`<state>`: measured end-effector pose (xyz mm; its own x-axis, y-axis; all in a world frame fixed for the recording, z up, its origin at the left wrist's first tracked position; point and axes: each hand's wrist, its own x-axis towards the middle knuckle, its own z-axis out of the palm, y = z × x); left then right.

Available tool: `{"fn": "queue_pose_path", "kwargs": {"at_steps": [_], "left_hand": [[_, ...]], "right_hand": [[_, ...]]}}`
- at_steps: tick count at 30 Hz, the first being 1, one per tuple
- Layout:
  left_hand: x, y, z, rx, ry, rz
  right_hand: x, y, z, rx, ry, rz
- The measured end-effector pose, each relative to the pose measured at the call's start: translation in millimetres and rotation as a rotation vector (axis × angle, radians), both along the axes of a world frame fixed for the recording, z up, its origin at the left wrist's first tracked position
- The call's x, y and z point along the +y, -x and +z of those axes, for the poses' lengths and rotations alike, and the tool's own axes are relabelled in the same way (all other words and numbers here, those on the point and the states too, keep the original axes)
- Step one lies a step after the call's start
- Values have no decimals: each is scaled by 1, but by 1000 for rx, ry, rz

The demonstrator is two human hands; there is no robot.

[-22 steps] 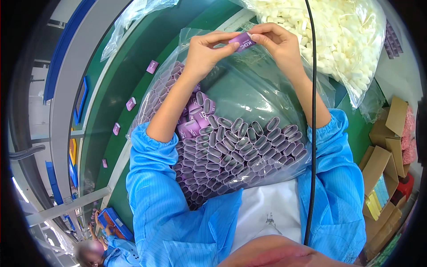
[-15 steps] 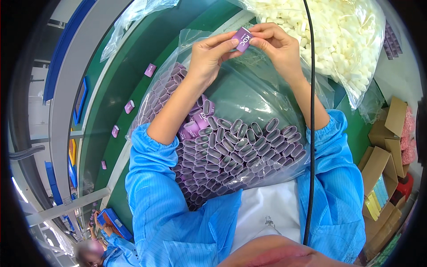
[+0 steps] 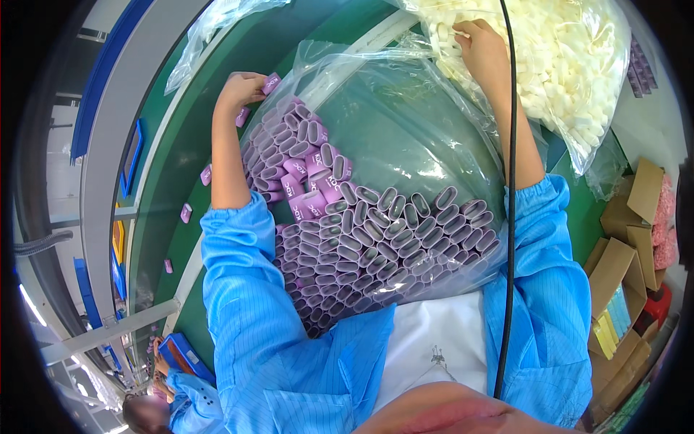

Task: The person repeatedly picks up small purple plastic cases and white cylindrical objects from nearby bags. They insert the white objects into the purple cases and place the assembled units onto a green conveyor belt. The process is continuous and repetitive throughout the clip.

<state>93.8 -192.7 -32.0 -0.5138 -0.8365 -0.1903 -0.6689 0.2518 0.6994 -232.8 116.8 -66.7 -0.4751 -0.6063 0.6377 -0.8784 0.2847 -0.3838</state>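
Fingers of the left hand pinched on a purple casing, held over a green strip past the bag's upper-left edge; fingers of the right hand bent in among cream pieces, too small in view to tell whether apart or closed on one; around those pieces, a plastic sack; before the torso, on the green counter, a wide clear bag packed with hollow oval casings, mostly open end up, some tipped on their sides; along the strip, beyond a pale rail, loose casings well apart; down through the view, a black cable; at right, open cardboard boxes near pink material; at lower left, a co-worker in blue beside a blue tray, near a grey metal frame.
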Motion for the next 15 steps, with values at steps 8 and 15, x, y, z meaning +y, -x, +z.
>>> {"fn": "queue_pose_path", "kwargs": {"at_steps": [8,15], "left_hand": [[90,36,82,-142,449,-830],[138,49,71,-615,429,-795]], "right_hand": [[-5,15,-5,208,-276,59],[-7,10,-9,256,-279,8]]}}
